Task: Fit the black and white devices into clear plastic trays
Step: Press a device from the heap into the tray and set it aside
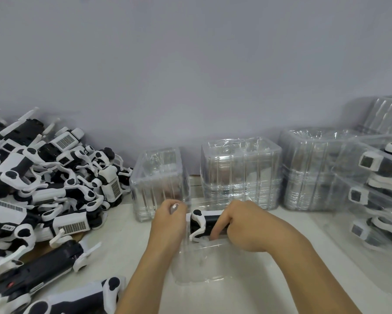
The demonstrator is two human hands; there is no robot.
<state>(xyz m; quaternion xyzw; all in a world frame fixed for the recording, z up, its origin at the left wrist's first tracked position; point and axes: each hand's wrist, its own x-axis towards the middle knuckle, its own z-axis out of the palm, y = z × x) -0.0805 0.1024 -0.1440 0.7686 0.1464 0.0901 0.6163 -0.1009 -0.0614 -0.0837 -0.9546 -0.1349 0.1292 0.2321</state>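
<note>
Lying crosswise, seemingly, device (207, 223) between both hands (240, 225).

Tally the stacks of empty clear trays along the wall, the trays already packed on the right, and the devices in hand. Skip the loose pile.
Stacks of empty clear trays: 4
Packed trays visible at right: 3
Device being fitted, right hand pressing it, left hand holding the tray: 1
Total: 8
</note>
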